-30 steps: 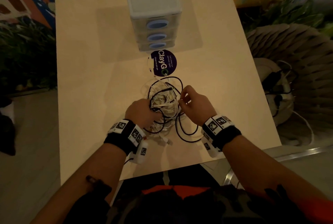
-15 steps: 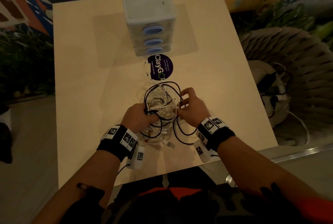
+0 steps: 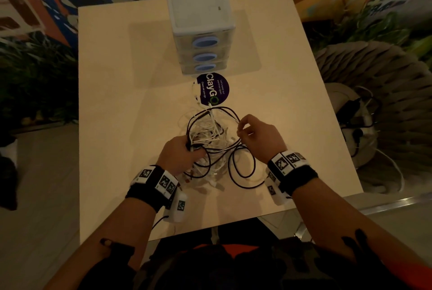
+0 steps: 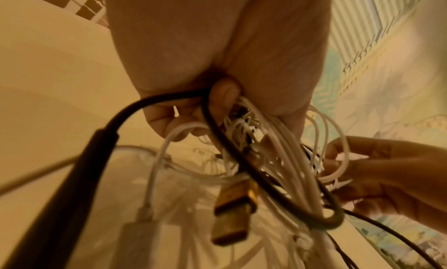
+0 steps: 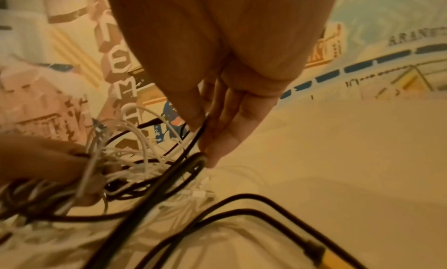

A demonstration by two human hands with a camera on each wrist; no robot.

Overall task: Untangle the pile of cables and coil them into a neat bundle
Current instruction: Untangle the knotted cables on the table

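The cable pile (image 3: pixel 210 145) is yet tangled: your left hand (image 3: pixel 180 154) grips its core, your right hand (image 3: pixel 257 135) pinches a black cable (image 5: pixel 193 139); next, tease that strand free.

Both hands (image 3: pixel 224 145) in cable tangle (image 3: pixel 210 140)

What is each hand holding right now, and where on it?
The left hand grips the cable tangle at its near-left side; the right hand pinches a black cable mid-length, at the tangle's right edge.

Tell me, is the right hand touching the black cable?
Touching. In the right wrist view, the right hand pinches the black cable between thumb and fingertips, with no gap showing.
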